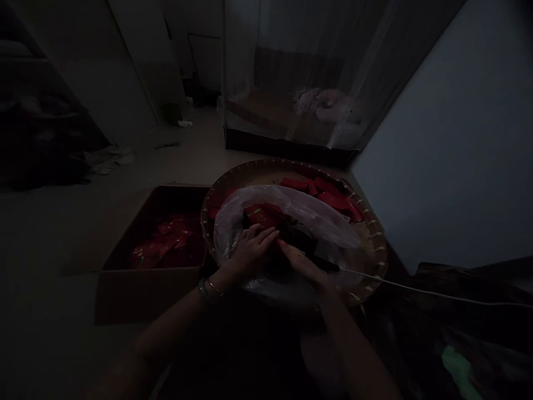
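Observation:
The scene is very dark. My left hand [252,248] is over the plastic-lined middle of a round woven basket [377,244], its fingers bent towards the right. Close against it, my right hand [303,262] points up and left. A sliver of a red packet [278,243] shows between the fingertips of both hands; most of it is hidden. Just beyond the hands, more red packets [263,213] lie within the clear plastic bag [320,218]. A black object [327,263] with a white cable [416,288] lies beside my right hand.
Left of the basket stands an open cardboard box [145,294] with several red packets [164,241] inside. Flat red packets [333,200] lie at the basket's far right. A bed with a net [275,111] is behind, and a pale wall [453,150] rises at right.

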The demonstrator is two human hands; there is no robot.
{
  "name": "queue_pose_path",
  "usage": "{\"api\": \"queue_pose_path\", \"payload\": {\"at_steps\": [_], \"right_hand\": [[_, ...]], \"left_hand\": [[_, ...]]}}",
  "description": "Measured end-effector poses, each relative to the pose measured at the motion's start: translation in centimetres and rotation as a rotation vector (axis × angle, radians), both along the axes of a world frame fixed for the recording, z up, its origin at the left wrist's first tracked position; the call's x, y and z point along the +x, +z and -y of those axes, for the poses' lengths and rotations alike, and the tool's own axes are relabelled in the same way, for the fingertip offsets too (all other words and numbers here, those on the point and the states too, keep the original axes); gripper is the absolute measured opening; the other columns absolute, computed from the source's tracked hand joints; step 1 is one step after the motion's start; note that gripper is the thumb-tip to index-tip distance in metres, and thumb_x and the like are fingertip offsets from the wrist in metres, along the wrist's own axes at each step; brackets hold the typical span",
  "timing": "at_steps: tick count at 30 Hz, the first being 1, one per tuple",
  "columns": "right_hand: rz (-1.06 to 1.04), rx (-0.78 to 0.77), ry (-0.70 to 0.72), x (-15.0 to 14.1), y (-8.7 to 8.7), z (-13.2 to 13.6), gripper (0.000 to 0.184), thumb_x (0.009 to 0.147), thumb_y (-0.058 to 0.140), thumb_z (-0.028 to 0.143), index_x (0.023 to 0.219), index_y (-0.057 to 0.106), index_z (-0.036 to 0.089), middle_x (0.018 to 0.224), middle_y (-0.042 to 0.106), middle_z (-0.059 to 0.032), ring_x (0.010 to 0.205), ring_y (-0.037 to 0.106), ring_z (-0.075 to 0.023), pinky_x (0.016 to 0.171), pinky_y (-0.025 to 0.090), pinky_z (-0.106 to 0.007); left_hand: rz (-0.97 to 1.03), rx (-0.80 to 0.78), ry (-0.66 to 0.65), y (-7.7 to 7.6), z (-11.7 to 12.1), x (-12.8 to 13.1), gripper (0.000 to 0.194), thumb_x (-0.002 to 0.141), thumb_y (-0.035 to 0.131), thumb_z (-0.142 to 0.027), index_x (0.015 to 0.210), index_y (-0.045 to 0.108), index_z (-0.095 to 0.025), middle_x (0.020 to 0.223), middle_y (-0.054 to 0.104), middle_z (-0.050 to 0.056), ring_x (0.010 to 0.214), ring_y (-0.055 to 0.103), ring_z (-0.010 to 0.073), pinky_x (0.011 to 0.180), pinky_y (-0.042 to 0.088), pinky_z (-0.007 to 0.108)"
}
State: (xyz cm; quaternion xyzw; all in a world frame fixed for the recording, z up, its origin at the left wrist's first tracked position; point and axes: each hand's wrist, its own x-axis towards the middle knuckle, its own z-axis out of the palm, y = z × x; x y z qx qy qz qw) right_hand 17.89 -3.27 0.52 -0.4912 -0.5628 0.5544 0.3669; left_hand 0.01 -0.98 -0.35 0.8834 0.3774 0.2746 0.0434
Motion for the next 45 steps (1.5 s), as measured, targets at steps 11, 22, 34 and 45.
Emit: {"api": "queue_pose_path", "payload": {"at_steps": [11, 22, 34, 45], "right_hand": [[0.544, 0.053, -0.017, 3.9, 0.4, 1.2, 0.040, 0.088, 0.039, 0.040, 0.068, 0.065, 0.018, 0.070, 0.069, -0.0061, 0.069, 0.065, -0.0202, 0.070, 0.048, -0.032], [1.019, 0.174, 0.229, 0.2, -1.2, -0.5, 0.061, 0.076, 0.056, 0.014, 0.135, 0.041, 0.007, 0.139, 0.044, -0.0207, 0.125, 0.046, -0.0276, 0.101, 0.035, -0.038], [0.880, 0.377, 0.448, -4.3, -1.9, -4.2, 0.045, 0.073, 0.062, 0.015, 0.117, 0.056, 0.016, 0.115, 0.060, -0.0106, 0.099, 0.056, -0.0219, 0.086, 0.041, -0.033], [0.897, 0.488, 0.528, -1.7, -1.2, -2.6, 0.052, 0.066, 0.070, 0.018, 0.117, 0.058, 0.018, 0.120, 0.054, -0.0106, 0.105, 0.050, -0.0239, 0.088, 0.040, -0.035]], "left_hand": [[0.380, -0.006, 0.091, -1.6, -2.0, -0.7, 0.054, 0.065, 0.069, -0.016, 0.117, 0.055, -0.018, 0.107, 0.063, 0.008, 0.096, 0.052, 0.0243, 0.085, 0.048, 0.041], [0.548, -0.076, 0.244, -0.8, -2.0, -1.3, 0.044, 0.069, 0.069, -0.022, 0.111, 0.057, -0.019, 0.103, 0.055, 0.006, 0.093, 0.057, 0.0190, 0.082, 0.051, 0.034], [0.563, -0.123, 0.253, -0.7, -1.9, -1.4, 0.045, 0.071, 0.068, -0.026, 0.114, 0.057, -0.021, 0.108, 0.055, 0.006, 0.097, 0.058, 0.0200, 0.082, 0.051, 0.034], [0.574, -0.103, 0.243, -0.4, -1.7, -1.2, 0.042, 0.072, 0.067, -0.024, 0.113, 0.057, -0.019, 0.106, 0.056, 0.006, 0.096, 0.058, 0.0196, 0.082, 0.051, 0.034]]}}
